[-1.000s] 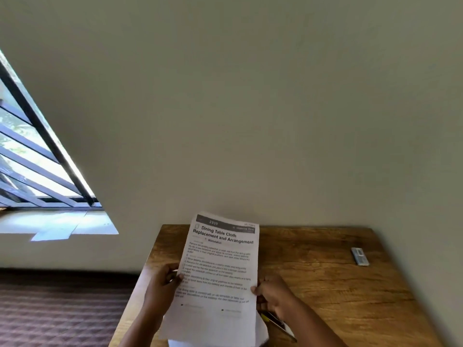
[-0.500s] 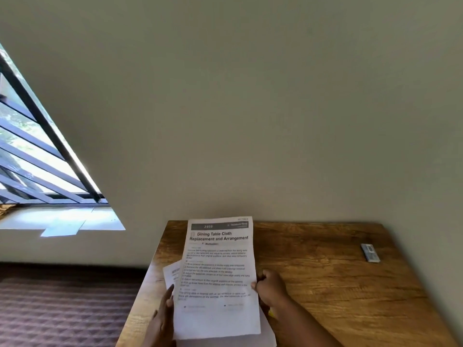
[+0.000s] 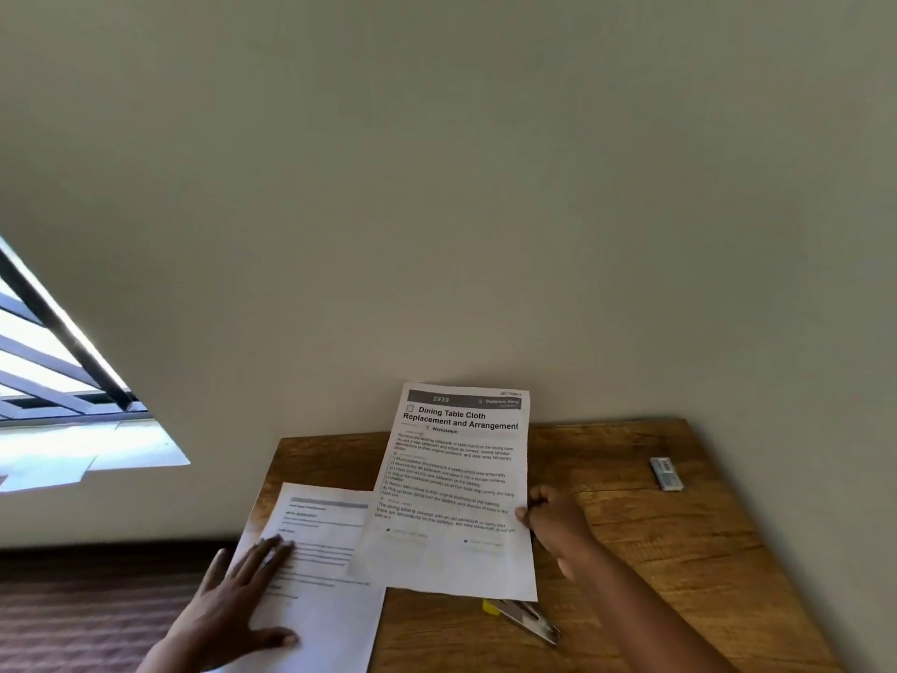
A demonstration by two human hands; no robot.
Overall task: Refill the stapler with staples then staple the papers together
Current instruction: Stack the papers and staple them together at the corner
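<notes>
My right hand point(image 3: 556, 519) pinches the right edge of a printed sheet point(image 3: 454, 488) headed "Dining Table Cloth Replacement and Arrangement" and holds it raised above the wooden table point(image 3: 679, 551). A second printed sheet point(image 3: 320, 575) lies flat at the table's left front, and my left hand point(image 3: 233, 599) presses on it with straight, spread fingers. A metal stapler with a yellow end point(image 3: 522, 619) lies on the table just below the raised sheet, partly hidden by it. A small strip of staples point(image 3: 666, 473) sits at the table's far right.
A plain wall rises right behind the table. A barred window point(image 3: 53, 361) with a bright sill is at the left. Dark patterned floor point(image 3: 97, 599) lies left of the table edge.
My left hand let go of the top sheet and now presses flat on the lower sheet. My right hand carried the top sheet rightward, uncovering the lower sheet and the stapler.
</notes>
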